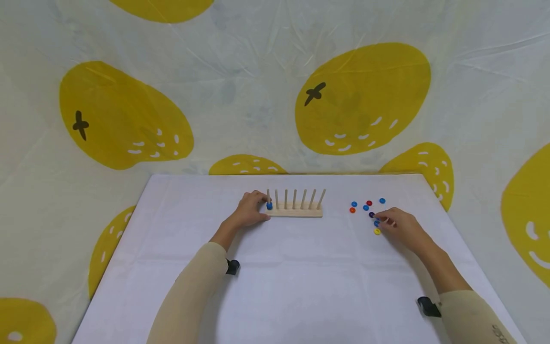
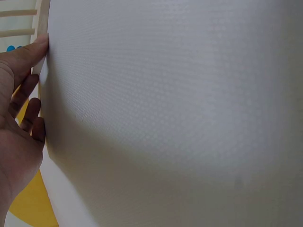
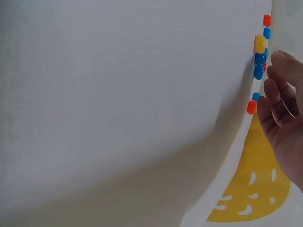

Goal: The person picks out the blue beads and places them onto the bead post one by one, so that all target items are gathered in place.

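Observation:
A wooden peg rack with a row of upright pegs stands near the table's back, a blue bead on its leftmost peg. My left hand grips the rack's left end, thumb at the front and fingers behind; the left wrist view shows the thumb against its edge. To the right, my right hand has its fingertips at a dark purple bead; whether they pinch it cannot be made out. The right wrist view shows bent fingers beside the beads, the dark one hidden.
Around the right hand lie loose beads: a yellow bead, a red bead, an orange bead and several blue ones, such as a blue bead. A white cloth covers the table. Behind hangs a fruit-patterned curtain.

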`<act>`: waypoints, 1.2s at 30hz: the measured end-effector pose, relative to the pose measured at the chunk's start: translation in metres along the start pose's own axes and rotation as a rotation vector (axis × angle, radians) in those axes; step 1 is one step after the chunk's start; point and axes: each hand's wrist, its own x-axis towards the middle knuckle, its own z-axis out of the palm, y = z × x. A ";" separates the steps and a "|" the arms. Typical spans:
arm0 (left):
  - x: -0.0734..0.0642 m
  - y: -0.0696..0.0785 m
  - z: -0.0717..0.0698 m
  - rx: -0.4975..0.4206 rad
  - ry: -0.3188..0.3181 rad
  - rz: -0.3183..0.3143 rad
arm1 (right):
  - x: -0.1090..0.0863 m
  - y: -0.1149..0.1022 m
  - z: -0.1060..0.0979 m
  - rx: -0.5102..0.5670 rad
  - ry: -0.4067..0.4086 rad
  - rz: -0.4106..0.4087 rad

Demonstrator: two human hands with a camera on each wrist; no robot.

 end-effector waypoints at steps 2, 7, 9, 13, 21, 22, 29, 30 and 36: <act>0.000 0.000 0.000 -0.004 -0.001 -0.002 | 0.000 0.001 0.001 -0.007 -0.009 -0.007; 0.000 0.000 0.000 -0.007 -0.004 -0.001 | -0.001 0.003 0.006 -0.035 -0.017 -0.014; 0.000 0.000 0.000 -0.006 -0.003 0.000 | -0.001 0.004 0.008 -0.041 -0.009 -0.018; 0.000 0.000 0.000 -0.010 -0.002 -0.007 | -0.001 0.006 0.010 -0.045 0.008 -0.021; -0.002 0.002 -0.002 -0.011 0.004 0.003 | -0.002 0.005 0.010 -0.039 -0.007 0.005; -0.002 0.002 -0.002 -0.012 0.003 0.002 | -0.002 0.005 0.010 -0.039 -0.007 0.003; -0.002 0.001 -0.001 -0.007 -0.008 -0.003 | -0.003 0.006 0.011 -0.015 -0.016 0.018; -0.002 0.001 0.000 -0.004 -0.009 -0.003 | -0.003 0.006 0.011 -0.009 -0.020 0.018; -0.002 0.001 0.000 -0.012 -0.006 0.000 | -0.002 0.007 0.011 0.003 -0.028 0.026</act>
